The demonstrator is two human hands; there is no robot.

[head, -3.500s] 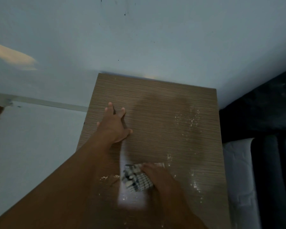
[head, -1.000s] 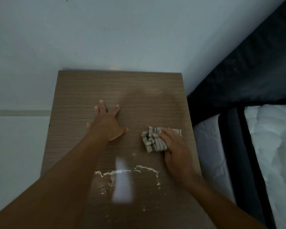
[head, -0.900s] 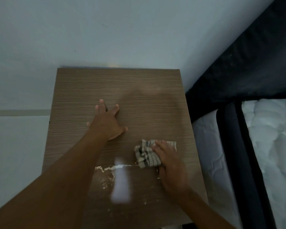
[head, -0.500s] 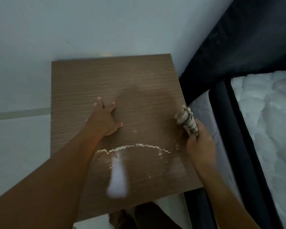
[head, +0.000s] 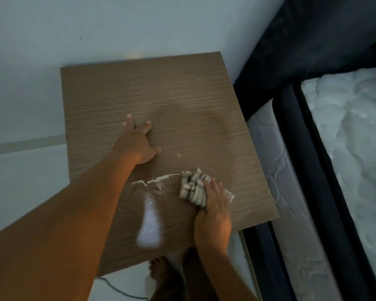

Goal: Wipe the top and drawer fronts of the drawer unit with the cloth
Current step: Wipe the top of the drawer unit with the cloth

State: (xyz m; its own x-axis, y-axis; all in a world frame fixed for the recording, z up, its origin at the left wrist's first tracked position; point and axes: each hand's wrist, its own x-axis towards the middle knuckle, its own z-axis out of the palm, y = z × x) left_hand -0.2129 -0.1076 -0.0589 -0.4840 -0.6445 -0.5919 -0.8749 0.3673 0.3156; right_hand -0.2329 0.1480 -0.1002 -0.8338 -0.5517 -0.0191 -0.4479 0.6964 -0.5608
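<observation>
The brown wood-grain top of the drawer unit (head: pixel 182 101) fills the middle of the head view. Its drawer fronts are hidden below the front edge. My left hand (head: pixel 139 142) lies flat on the top with fingers spread, near the centre. My right hand (head: pixel 213 211) presses a bunched checked cloth (head: pixel 193 190) onto the front right part of the top. A thin line of white dust (head: pixel 156 181) runs left from the cloth, with a bright light patch (head: pixel 150 224) below it.
A pale wall (head: pixel 139 25) stands behind the unit and a pale floor (head: pixel 20 181) lies to its left. A bed with a dark frame (head: pixel 291 148) and white mattress (head: pixel 352 137) sits close on the right. My bare foot (head: pixel 161 272) and a dark cable (head: pixel 122 292) are below the front edge.
My right hand brought the cloth back from the unit's right edge onto the front right of the top, at the end of the dust line. My left hand stayed planted.
</observation>
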